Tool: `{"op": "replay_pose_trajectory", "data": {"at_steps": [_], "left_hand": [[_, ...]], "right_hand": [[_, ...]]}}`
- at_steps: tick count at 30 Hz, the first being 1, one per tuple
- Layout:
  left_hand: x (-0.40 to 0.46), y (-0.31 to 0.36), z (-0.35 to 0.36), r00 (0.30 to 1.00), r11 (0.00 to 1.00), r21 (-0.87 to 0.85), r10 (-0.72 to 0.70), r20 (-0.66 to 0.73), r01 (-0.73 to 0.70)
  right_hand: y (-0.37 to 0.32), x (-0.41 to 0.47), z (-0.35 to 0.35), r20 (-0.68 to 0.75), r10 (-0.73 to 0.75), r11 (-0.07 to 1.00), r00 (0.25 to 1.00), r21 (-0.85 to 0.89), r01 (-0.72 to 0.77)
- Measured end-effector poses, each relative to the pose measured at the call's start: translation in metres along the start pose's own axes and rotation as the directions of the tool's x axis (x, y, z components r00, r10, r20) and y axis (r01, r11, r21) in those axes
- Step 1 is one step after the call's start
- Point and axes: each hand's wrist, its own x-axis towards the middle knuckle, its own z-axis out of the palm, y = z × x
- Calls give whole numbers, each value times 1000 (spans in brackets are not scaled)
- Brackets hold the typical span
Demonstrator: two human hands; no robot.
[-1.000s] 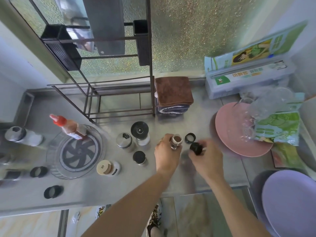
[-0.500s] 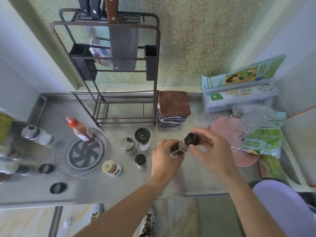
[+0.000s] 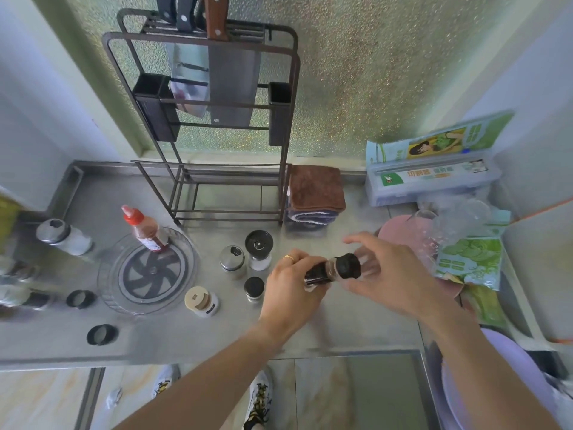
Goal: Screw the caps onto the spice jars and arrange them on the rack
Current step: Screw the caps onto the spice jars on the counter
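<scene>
My left hand (image 3: 293, 285) grips a small glass spice jar (image 3: 317, 274) with dark contents, lifted off the counter and tilted to the right. A black cap (image 3: 348, 266) sits on its mouth. My right hand (image 3: 393, 274) cups around the cap with fingers spread and blurred, index finger clear above it. On the counter stand a silver-lidded jar (image 3: 232, 259), a black-topped grinder (image 3: 259, 246), a small black-capped jar (image 3: 254, 288) and a beige-lidded jar (image 3: 201, 302). Behind them stands the dark wire rack (image 3: 217, 209), its bottom shelf bare.
A clear turntable (image 3: 124, 293) holds a red-capped sauce bottle (image 3: 144, 231). Two loose black caps (image 3: 81, 298) (image 3: 101, 334) and more jars (image 3: 62, 234) lie at the left. Knives (image 3: 232, 82) hang on the rack. Folded towels (image 3: 316, 193), pink plate (image 3: 400, 231), wrap box (image 3: 431, 178) and green bag (image 3: 471, 259) are at right.
My left hand lifted the jar off the counter and tilted it. My right hand brought the black cap onto its mouth, then loosened its fingers. The view tilted upward.
</scene>
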Motion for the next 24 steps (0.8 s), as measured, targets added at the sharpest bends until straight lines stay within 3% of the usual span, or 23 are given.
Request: {"op": "replay_pose_trajectory", "data": {"at_steps": [5,8,11,15,19,21,24], "left_hand": [[0,0,-1,999,998,38,46,14,-47],[-1,-1,-1,998,997,49,56,24,-58],[-4,-3,0,998,996,64,62,17,-63],[-5,-4,2,999,998,54,40,25,-41],[-6,-5,3,999,999,42,29,36,-31],[-6,-5,3,999,999,37,23,37,-25],[-9,-7,3,999,998,52,17,42,-19]], "right_hand": [[-6,0,0,36,135,985,990,-109,-131],[-3,-3,1,93,110,994,990,-12,-109],[-3,-4,0,71,164,981,984,-113,-155],[-5,-4,3,80,121,993,989,-20,-119],[-6,-6,5,86,206,976,975,-88,-198],[-10,-7,4,82,156,987,984,-54,-152],[-8,-7,8,129,129,975,983,-197,-102]]}}
